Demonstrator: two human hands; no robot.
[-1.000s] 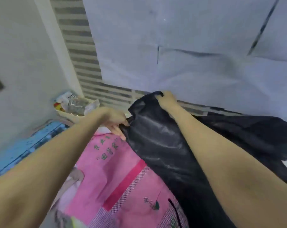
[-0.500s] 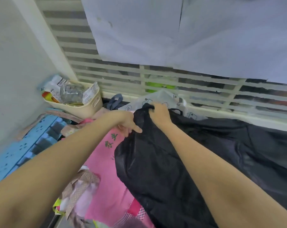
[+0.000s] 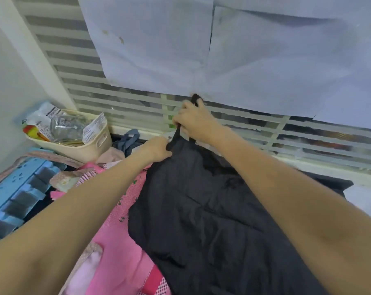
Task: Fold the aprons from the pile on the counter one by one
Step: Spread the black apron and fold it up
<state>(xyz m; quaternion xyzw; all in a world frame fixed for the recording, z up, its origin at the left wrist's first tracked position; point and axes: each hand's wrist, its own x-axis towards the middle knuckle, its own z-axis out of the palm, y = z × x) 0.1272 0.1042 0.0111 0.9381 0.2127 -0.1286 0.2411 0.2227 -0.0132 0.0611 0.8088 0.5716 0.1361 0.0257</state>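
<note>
The black apron (image 3: 201, 220) lies spread beneath both forearms, its top edge raised toward the hands. It overlaps the pink apron (image 3: 116, 241), which lies under and to the left of it, below the left forearm.

Left hand (image 3: 156, 149): fingers curled, pinching the black apron's top left corner at the base of the strap (image 3: 177, 135). The hand sits just below and to the left of the right hand.

Right hand (image 3: 194, 121): fingers curled round the strap, holding it up from the apron. A short loop of strap shows above the knuckles; the rest runs down from the fist to the left hand's grip point.

Surroundings, relative to the hands:
- Left of the left hand: a cream basket (image 3: 91, 145) holding packets and clear wrappers.
- Between the basket and the left hand: a grey-blue cloth (image 3: 128, 140), partly hidden.
- Far left, below the basket: a blue plastic rack (image 3: 16, 194).
- Directly behind the right hand: a slatted window (image 3: 137, 107), with white sheets (image 3: 244, 50) hanging over its upper part.
- Far right of the right forearm: a pale patch of counter (image 3: 363, 201), past the apron's edge.
</note>
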